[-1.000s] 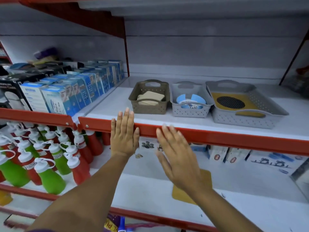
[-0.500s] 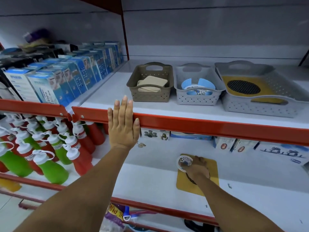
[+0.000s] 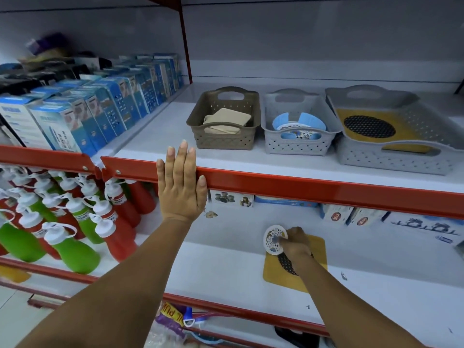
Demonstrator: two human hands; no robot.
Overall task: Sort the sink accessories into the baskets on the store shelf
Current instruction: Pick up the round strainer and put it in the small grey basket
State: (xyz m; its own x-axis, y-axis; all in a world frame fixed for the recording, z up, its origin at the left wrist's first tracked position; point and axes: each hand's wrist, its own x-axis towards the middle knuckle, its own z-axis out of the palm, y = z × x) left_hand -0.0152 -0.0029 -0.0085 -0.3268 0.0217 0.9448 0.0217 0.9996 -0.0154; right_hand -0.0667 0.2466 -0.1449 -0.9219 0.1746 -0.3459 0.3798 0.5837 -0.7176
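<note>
Three baskets stand on the upper shelf: a brown basket with beige pads, a small grey basket with blue-and-white round strainers, and a large grey basket with a yellow mat that has a black mesh centre. On the lower shelf my right hand pinches a white round patterned strainer, lifted over a yellow mat with a black mesh centre. My left hand lies flat, fingers spread, against the red shelf edge.
Blue boxes fill the upper shelf at left. Red and green squeeze bottles crowd the lower left. Small product boxes line the back of the lower shelf. Packaged goods lie below.
My right hand dropped from the red shelf edge to the lower shelf, took hold of the white strainer and has now lifted it slightly. My left hand stayed on the edge.
</note>
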